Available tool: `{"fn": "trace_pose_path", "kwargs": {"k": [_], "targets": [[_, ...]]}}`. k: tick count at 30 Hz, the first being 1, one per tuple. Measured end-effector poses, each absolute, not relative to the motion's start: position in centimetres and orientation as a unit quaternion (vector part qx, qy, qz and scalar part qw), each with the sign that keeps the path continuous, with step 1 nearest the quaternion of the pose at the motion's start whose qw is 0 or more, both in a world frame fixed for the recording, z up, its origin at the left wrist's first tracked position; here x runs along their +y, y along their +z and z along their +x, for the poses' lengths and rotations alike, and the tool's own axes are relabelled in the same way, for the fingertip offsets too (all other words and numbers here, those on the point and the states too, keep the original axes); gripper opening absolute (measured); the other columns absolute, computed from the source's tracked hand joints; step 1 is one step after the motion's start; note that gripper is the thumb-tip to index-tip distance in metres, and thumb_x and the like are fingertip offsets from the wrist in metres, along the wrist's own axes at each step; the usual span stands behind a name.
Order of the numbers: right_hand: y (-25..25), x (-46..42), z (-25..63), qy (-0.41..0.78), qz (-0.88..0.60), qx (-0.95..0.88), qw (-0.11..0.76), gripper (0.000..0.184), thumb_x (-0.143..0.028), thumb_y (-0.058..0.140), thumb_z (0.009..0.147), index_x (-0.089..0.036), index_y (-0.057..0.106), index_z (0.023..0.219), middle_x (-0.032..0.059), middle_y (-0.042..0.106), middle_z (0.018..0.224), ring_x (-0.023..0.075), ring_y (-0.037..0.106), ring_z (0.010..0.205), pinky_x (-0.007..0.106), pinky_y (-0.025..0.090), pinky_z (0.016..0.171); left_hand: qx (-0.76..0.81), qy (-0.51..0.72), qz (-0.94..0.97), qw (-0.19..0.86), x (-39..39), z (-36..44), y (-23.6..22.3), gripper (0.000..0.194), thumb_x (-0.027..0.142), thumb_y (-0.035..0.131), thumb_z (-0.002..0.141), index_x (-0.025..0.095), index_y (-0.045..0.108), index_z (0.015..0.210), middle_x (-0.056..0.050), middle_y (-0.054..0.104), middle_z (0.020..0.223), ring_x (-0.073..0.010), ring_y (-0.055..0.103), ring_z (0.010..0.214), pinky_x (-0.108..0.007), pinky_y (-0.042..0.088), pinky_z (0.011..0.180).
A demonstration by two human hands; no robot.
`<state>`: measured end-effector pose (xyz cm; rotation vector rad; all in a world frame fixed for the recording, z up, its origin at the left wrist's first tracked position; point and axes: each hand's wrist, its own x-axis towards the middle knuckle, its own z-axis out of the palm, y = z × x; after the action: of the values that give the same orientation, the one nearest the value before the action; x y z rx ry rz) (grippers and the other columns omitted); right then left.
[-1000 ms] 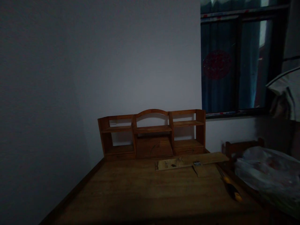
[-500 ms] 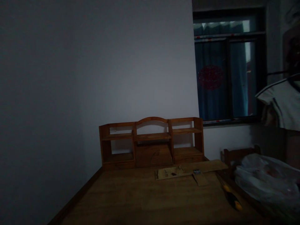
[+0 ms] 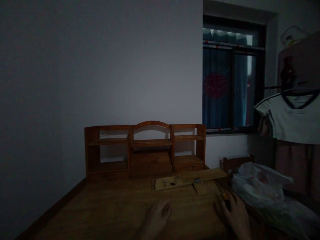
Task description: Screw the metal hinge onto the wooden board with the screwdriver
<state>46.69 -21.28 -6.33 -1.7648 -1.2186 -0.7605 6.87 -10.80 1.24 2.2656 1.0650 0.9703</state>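
Observation:
Both my hands are low on the wooden desk (image 3: 120, 210) in dim light. My right hand (image 3: 233, 215) lies over a yellow-handled tool (image 3: 226, 196) near the desk's right edge. Its fingers curl over the handle, and only a bit of yellow shows between them. My left hand (image 3: 158, 217) rests on the desk top at the middle. It is dark and smeared, so its fingers cannot be made out. Beyond both hands lies a flat wooden board (image 3: 186, 178) with a small metal piece (image 3: 197, 180) on it.
A wooden shelf unit (image 3: 145, 150) stands at the back of the desk against the wall. A crumpled plastic bag (image 3: 265, 193) lies to the right. A white shirt (image 3: 290, 116) hangs at the right beside a dark window (image 3: 228, 86).
The view has swung to the right. Both my hands have come into view from below, and the right one now covers the yellow-handled tool that lay bare before.

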Motion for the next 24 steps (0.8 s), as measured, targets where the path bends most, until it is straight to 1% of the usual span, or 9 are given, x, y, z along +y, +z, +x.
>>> {"fn": "trace_pose_path", "kwargs": {"k": [1, 3, 5, 7, 10, 13, 17, 20, 24], "targets": [[-6.9, -21.1, 46.7, -0.316, -0.715, -0.480, 0.399, 0.060, -0.054, 0.043, 0.086, -0.007, 0.062, 0.119, 0.0220, 0.058, 0.121, 0.0358, 0.053, 0.117, 0.049, 0.042, 0.101, 0.374, 0.345, 0.831, 0.222, -9.4, 7.9, 1.3, 0.033, 0.031, 0.055, 0.093, 0.027, 0.061, 0.125, -0.007, 0.057, 0.134, -0.0227, 0.053, 0.124, -0.040, 0.040, 0.110], [-8.0, -21.0, 46.6, -0.329, -0.741, -0.460, 0.361, 0.057, -0.049, 0.041, 0.087, -0.005, 0.061, 0.119, 0.0230, 0.056, 0.125, 0.0362, 0.050, 0.120, 0.049, 0.038, 0.104, 0.336, 0.284, 0.882, 0.170, -6.0, 10.1, 1.8, 0.042, 0.031, 0.058, 0.089, 0.027, 0.058, 0.131, -0.006, 0.054, 0.140, -0.0250, 0.047, 0.131, -0.039, 0.036, 0.113], [-8.6, -21.0, 46.4, -0.319, -0.768, -0.440, 0.340, 0.055, -0.043, 0.041, 0.088, -0.006, 0.059, 0.124, 0.0216, 0.055, 0.126, 0.0349, 0.050, 0.120, 0.047, 0.038, 0.104, 0.333, 0.230, 0.906, 0.125, -2.2, 12.2, 2.0, 0.057, 0.036, 0.063, 0.084, 0.027, 0.051, 0.139, -0.009, 0.047, 0.147, -0.0293, 0.041, 0.137, -0.045, 0.031, 0.116], [-8.8, -21.1, 46.2, -0.293, -0.790, -0.423, 0.334, 0.055, -0.040, 0.041, 0.087, -0.008, 0.057, 0.129, 0.0202, 0.055, 0.127, 0.0333, 0.051, 0.120, 0.045, 0.039, 0.103, 0.312, 0.207, 0.922, 0.099, 1.0, 14.1, 1.3, 0.069, 0.045, 0.065, 0.080, 0.028, 0.045, 0.144, -0.009, 0.041, 0.151, -0.0312, 0.034, 0.141, -0.049, 0.024, 0.118], [-8.9, -21.2, 45.8, -0.252, -0.806, -0.406, 0.350, 0.054, -0.037, 0.040, 0.087, -0.011, 0.054, 0.133, 0.0174, 0.058, 0.127, 0.0312, 0.054, 0.119, 0.042, 0.042, 0.100, 0.303, 0.205, 0.921, 0.136, 3.8, 16.4, -0.8, 0.088, 0.058, 0.071, 0.072, 0.023, 0.041, 0.147, -0.014, 0.041, 0.151, -0.0322, 0.037, 0.140, -0.043, 0.031, 0.116], [-9.0, -21.3, 45.7, -0.226, -0.803, -0.399, 0.380, 0.055, -0.037, 0.040, 0.087, -0.014, 0.051, 0.136, 0.0152, 0.058, 0.129, 0.0309, 0.056, 0.119, 0.041, 0.045, 0.098, 0.308, 0.246, 0.904, 0.167, 4.7, 18.3, -2.6, 0.089, 0.060, 0.075, 0.066, 0.024, 0.047, 0.143, -0.014, 0.048, 0.145, -0.0328, 0.044, 0.135, -0.040, 0.037, 0.112], [-9.3, -21.2, 45.8, -0.214, -0.801, -0.388, 0.402, 0.054, -0.034, 0.038, 0.088, -0.015, 0.051, 0.136, 0.0153, 0.059, 0.131, 0.0327, 0.056, 0.120, 0.044, 0.046, 0.097, 0.314, 0.296, 0.884, 0.179, 5.0, 19.8, -3.2, 0.085, 0.058, 0.077, 0.064, 0.022, 0.053, 0.137, -0.014, 0.055, 0.137, -0.0337, 0.049, 0.129, -0.041, 0.040, 0.109], [-9.5, -21.2, 46.0, -0.213, -0.796, -0.390, 0.412, 0.053, -0.033, 0.038, 0.088, -0.014, 0.051, 0.136, 0.0156, 0.059, 0.130, 0.0324, 0.057, 0.119, 0.044, 0.045, 0.097, 0.328, 0.301, 0.876, 0.185, 5.0, 20.3, -3.1, 0.088, 0.054, 0.078, 0.062, 0.021, 0.050, 0.139, -0.015, 0.056, 0.136, -0.0340, 0.049, 0.129, -0.043, 0.039, 0.109], [-9.4, -21.4, 46.1, -0.229, -0.777, -0.395, 0.433, 0.055, -0.032, 0.040, 0.087, -0.012, 0.049, 0.137, 0.0164, 0.059, 0.130, 0.0316, 0.058, 0.117, 0.042, 0.044, 0.098, 0.336, 0.307, 0.869, 0.193, 4.9, 19.1, -3.5, 0.098, 0.052, 0.080, 0.060, 0.020, 0.042, 0.145, -0.015, 0.052, 0.142, -0.0347, 0.046, 0.132, -0.043, 0.037, 0.110]]}}
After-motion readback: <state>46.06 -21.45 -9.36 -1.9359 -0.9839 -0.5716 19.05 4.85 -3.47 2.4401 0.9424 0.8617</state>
